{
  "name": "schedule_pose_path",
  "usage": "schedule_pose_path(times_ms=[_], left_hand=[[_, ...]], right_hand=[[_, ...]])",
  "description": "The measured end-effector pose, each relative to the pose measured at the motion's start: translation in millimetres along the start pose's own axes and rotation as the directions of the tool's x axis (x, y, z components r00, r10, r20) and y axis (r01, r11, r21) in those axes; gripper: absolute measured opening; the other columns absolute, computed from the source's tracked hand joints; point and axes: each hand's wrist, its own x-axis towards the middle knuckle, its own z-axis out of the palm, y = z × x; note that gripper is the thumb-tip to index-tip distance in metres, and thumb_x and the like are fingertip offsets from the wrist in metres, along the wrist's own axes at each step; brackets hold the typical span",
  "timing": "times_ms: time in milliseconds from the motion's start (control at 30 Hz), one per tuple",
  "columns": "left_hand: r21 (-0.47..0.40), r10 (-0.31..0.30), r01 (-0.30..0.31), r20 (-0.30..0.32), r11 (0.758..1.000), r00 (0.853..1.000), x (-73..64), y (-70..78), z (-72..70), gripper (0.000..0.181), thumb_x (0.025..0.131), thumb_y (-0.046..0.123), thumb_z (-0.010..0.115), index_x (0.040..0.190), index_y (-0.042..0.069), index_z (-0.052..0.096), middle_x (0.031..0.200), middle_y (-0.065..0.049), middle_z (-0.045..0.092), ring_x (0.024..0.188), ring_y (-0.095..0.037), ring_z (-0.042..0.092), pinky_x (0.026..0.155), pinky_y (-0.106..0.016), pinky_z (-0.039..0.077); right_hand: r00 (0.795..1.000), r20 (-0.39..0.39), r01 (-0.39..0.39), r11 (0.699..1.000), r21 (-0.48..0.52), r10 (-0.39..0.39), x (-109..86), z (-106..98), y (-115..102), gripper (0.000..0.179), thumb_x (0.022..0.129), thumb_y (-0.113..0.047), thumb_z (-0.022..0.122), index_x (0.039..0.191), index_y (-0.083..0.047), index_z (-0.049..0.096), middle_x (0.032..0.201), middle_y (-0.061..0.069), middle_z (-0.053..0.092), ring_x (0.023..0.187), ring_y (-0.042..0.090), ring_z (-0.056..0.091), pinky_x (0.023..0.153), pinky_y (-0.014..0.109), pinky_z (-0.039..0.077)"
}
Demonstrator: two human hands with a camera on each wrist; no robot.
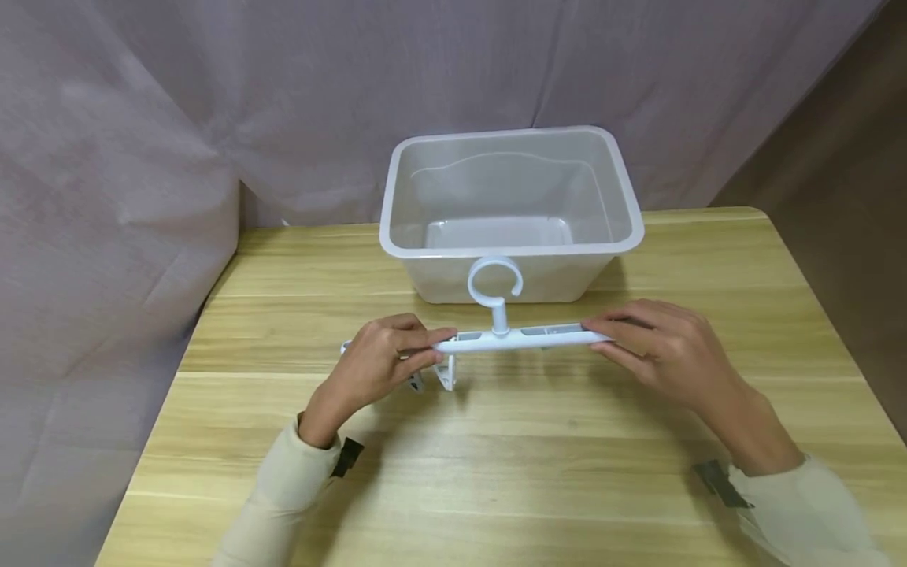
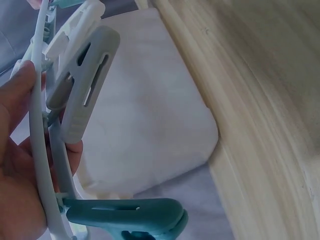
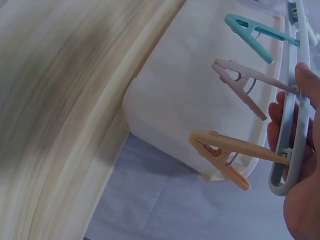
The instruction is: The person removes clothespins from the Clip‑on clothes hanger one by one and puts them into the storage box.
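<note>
Both hands hold a pale blue clip hanger (image 1: pixel 524 340) level over the table, its round hook (image 1: pixel 473 282) pointing up. My left hand (image 1: pixel 386 350) pinches the bar left of the hook, and my right hand (image 1: pixel 659 350) pinches its right end. Clothespins hang from the bar. Near the left hand are a white clip (image 2: pixel 75 30), a grey clip (image 2: pixel 82 105) and a dark teal clip (image 2: pixel 125 212). By the right hand dangle a light teal clip (image 3: pixel 262 32), a pinkish clip (image 3: pixel 250 75) and an orange clip (image 3: pixel 235 146).
A grey-white plastic bin (image 1: pixel 510 253) stands at the table's back edge, behind the hanger, with nothing visible inside. The wooden table (image 1: pixel 496 472) meets a grey cloth (image 1: pixel 319 102) at the back and left.
</note>
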Motion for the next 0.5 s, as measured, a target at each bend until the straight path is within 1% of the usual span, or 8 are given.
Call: schedule_pose_path(times_ms=[133, 300, 500], left_hand=[[0.005, 0.011, -0.011, -0.021, 1.000, 1.000, 0.1, -0.3, 1.9, 0.035, 0.084, 0.014, 0.081, 0.119, 0.011, 0.076, 0.082, 0.001, 0.065, 0.064, -0.007, 0.052, 0.055, -0.024, 0.045], [0.021, 0.018, -0.017, -0.035, 1.000, 0.999, 1.2, 0.3, 2.6, 0.033, 0.086, 0.016, 0.080, 0.118, 0.013, 0.076, 0.081, 0.002, 0.065, 0.064, -0.007, 0.052, 0.056, -0.023, 0.045], [0.031, 0.002, 0.000, -0.056, 1.000, 0.998, -1.4, -0.9, -0.3, 0.033, 0.084, 0.015, 0.081, 0.117, 0.013, 0.077, 0.082, 0.002, 0.066, 0.064, -0.006, 0.053, 0.055, -0.024, 0.045]], right_hand=[[1.000, 0.003, 0.001, 1.000, -0.015, -0.001, 1.9, -2.0, -0.5, 0.043, 0.101, -0.042, 0.058, 0.093, -0.006, 0.081, 0.089, 0.009, 0.073, 0.071, 0.027, 0.068, 0.062, 0.042, 0.054], [1.000, -0.011, 0.004, 0.999, -0.052, -0.004, 4.6, -5.7, -3.1, 0.046, 0.101, -0.044, 0.057, 0.094, -0.005, 0.080, 0.087, 0.009, 0.073, 0.068, 0.028, 0.067, 0.063, 0.043, 0.053], [1.000, -0.014, 0.000, 0.999, -0.037, -0.001, 10.0, -2.7, -4.7, 0.048, 0.101, -0.044, 0.057, 0.093, -0.003, 0.080, 0.086, 0.009, 0.072, 0.069, 0.028, 0.066, 0.066, 0.042, 0.051]])
